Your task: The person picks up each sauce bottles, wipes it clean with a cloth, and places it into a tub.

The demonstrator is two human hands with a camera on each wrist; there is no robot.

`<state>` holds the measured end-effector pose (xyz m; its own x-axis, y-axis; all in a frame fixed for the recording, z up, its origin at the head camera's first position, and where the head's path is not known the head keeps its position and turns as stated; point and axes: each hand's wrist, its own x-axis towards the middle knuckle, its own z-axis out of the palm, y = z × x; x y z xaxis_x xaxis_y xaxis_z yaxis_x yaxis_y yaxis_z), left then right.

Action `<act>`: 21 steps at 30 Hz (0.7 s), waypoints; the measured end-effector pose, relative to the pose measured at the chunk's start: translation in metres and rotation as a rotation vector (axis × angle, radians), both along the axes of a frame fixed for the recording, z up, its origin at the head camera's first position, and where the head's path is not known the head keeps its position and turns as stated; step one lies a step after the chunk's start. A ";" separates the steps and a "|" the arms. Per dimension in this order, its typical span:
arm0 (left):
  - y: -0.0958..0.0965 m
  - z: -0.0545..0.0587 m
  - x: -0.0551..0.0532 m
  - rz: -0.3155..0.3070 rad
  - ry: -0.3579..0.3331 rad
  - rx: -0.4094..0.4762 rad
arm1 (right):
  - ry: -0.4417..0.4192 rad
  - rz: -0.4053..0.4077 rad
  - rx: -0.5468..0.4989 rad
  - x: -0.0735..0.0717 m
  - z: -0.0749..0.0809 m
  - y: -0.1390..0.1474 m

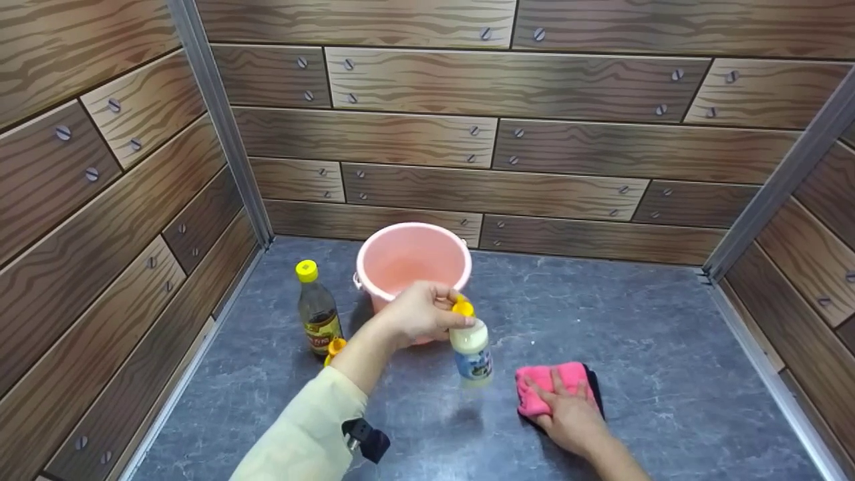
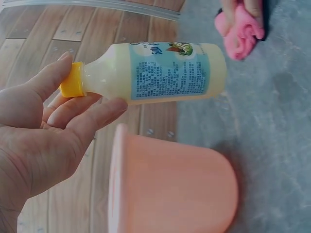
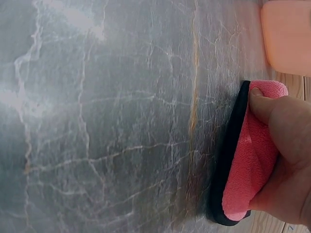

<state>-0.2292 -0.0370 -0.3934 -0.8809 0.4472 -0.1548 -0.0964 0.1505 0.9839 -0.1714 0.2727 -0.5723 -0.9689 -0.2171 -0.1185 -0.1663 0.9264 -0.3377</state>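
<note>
My left hand [image 1: 424,312] pinches the yellow cap of a salad dressing bottle [image 1: 472,353], which has pale contents and a blue label. The bottle hangs upright above the grey surface, its shadow beneath. In the left wrist view the left hand [image 2: 53,131] has thumb and fingers at the cap [image 2: 73,80]. My right hand [image 1: 571,417] presses on a folded pink cloth [image 1: 558,381] with dark backing, fingers spread over it. In the right wrist view its thumb lies along the cloth [image 3: 257,155] near one edge.
A pink bucket [image 1: 414,230] stands behind the left hand. To the left is a dark sauce bottle [image 1: 319,314] with a yellow cap. Another yellow-orange cap [image 1: 336,346] shows beside it, mostly behind the left forearm. Wood-patterned walls [image 1: 427,140] enclose the grey surface [image 1: 654,334].
</note>
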 end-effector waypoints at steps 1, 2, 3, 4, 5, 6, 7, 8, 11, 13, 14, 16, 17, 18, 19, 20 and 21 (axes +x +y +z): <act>-0.001 0.004 0.000 0.001 0.007 0.001 | -0.001 -0.002 0.002 0.000 0.000 0.000; -0.002 0.009 0.000 0.002 0.010 0.003 | 0.000 -0.005 0.004 0.000 0.000 0.000; -0.004 0.014 -0.001 0.001 0.019 0.005 | 0.001 -0.007 0.008 0.000 0.000 0.000; -0.005 0.019 -0.001 0.001 0.032 0.002 | 0.002 -0.009 0.012 0.000 -0.001 -0.001; -0.007 0.023 -0.002 0.002 0.042 -0.002 | 0.002 -0.010 0.017 0.000 -0.001 -0.001; -0.008 0.028 -0.003 0.003 0.044 0.003 | 0.005 -0.007 0.021 0.000 -0.001 -0.001; -0.010 0.033 -0.004 0.005 0.039 0.012 | 0.004 -0.007 0.022 0.000 -0.001 -0.001; -0.011 0.038 -0.005 0.004 0.036 0.021 | 0.007 -0.004 0.024 0.000 -0.001 -0.001; -0.017 0.049 -0.009 0.016 0.022 0.045 | 0.020 0.007 0.024 -0.001 -0.001 -0.001; -0.021 0.057 -0.011 0.027 0.018 0.054 | 0.030 0.015 0.024 -0.001 -0.001 0.000; -0.023 0.060 -0.012 0.036 0.020 0.053 | 0.037 0.020 0.023 -0.001 -0.001 0.000; -0.027 0.065 -0.015 0.053 0.028 0.048 | 0.040 0.019 0.019 -0.001 -0.001 0.000; -0.029 0.068 -0.016 0.061 0.034 0.045 | 0.040 0.018 0.018 -0.001 -0.001 0.000; -0.031 0.070 -0.018 0.069 0.040 0.047 | 0.038 0.017 0.014 -0.001 -0.001 -0.001; -0.032 0.072 -0.020 0.077 0.044 0.049 | 0.033 0.014 0.011 -0.001 -0.002 -0.001; -0.034 0.075 -0.021 0.085 0.048 0.054 | 0.030 0.013 0.009 -0.001 -0.001 -0.001; -0.036 0.076 -0.023 0.093 0.050 0.062 | 0.028 0.013 0.008 -0.001 -0.002 -0.001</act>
<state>-0.2525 -0.0730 -0.3170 -0.9250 0.3704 -0.0841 -0.0577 0.0817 0.9950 -0.1721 0.2721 -0.5738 -0.9690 -0.2289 -0.0932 -0.1877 0.9269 -0.3250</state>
